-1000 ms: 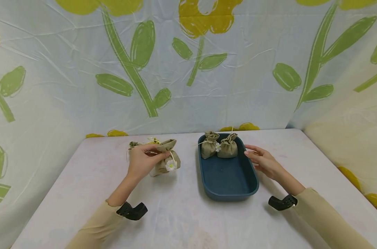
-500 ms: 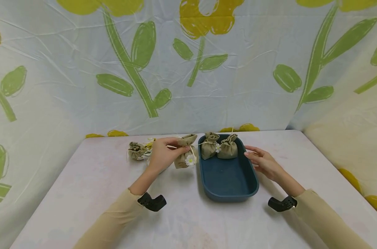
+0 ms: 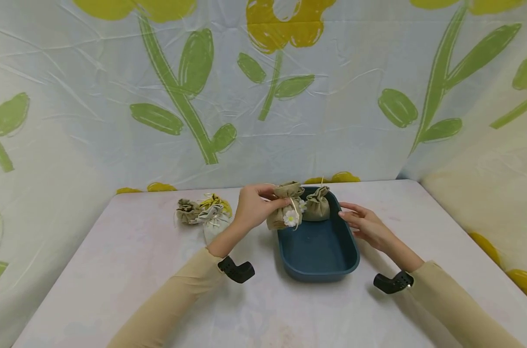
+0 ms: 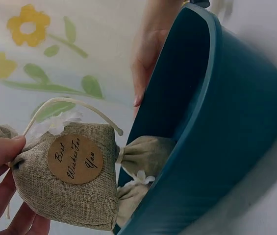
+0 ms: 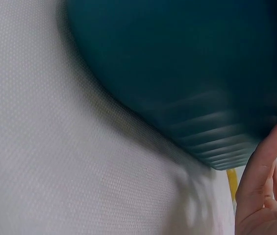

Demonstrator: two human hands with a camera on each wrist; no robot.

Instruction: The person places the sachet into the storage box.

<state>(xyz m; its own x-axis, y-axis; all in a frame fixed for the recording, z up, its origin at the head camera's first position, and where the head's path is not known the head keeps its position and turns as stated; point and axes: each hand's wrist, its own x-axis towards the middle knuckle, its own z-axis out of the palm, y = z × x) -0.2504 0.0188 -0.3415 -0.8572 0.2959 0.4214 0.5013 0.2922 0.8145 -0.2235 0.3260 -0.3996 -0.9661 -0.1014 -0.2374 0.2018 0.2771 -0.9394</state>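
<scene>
My left hand (image 3: 255,208) pinches the gathered neck of a tan burlap drawstring pouch (image 3: 282,218) with a white flower. It hangs over the left rim of a dark blue tub (image 3: 320,275). In the left wrist view, the held pouch (image 4: 79,203) shows a round "Best Wishes For You" label. Another tan pouch (image 3: 317,210) sits at the tub's far end; a second beside it is mostly hidden in the head view, though the left wrist view shows part of that pouch (image 4: 130,200). My right hand (image 3: 372,229) touches the tub's right side with relaxed fingers, its thumb (image 5: 263,161) against the outer wall.
Left of the tub, a group of pouches stands on the table (image 3: 128,270): a tan one (image 3: 187,211), a whitish one (image 3: 214,224) and a yellow one (image 3: 217,200). Behind the table hangs a flower-printed cloth (image 3: 346,140).
My left hand has carried the tan pouch rightward from beside the other pouches to the tub's left rim, uncovering the group behind it. The right hand keeps its place on the tub.
</scene>
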